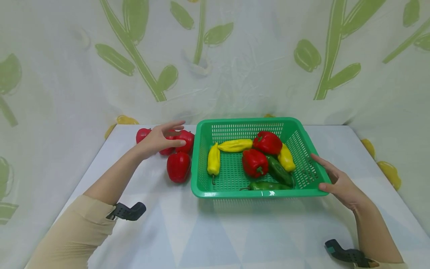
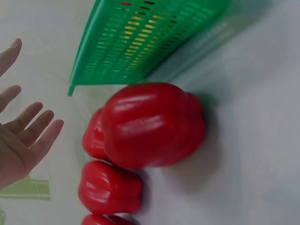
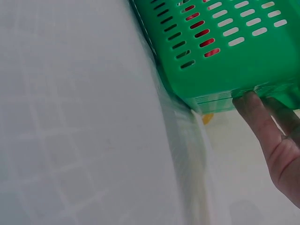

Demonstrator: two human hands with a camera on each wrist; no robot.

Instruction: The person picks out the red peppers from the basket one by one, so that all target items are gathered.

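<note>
My left hand [image 1: 162,138] hovers over several red bell peppers left of the green basket, its fingers spread and nothing in its grasp. The left wrist view has that hand [image 2: 23,140] apart from the nearest red bell pepper [image 2: 152,125]. At the basket's right side, my right hand [image 1: 339,183] holds the green plastic basket [image 1: 262,194], thumb by the front right corner of the rim. In the right wrist view its fingers [image 3: 258,117] meet the outer wall. Inside lie red bell peppers [image 1: 254,163], yellow peppers [image 1: 214,160] and green peppers [image 1: 278,171].
The table [image 1: 151,231] has a white cover with pale blue triangles. A pale curtain [image 1: 255,82] with green leaf prints hangs behind and along both sides. One red bell pepper [image 1: 178,167] sits close to the basket's left wall.
</note>
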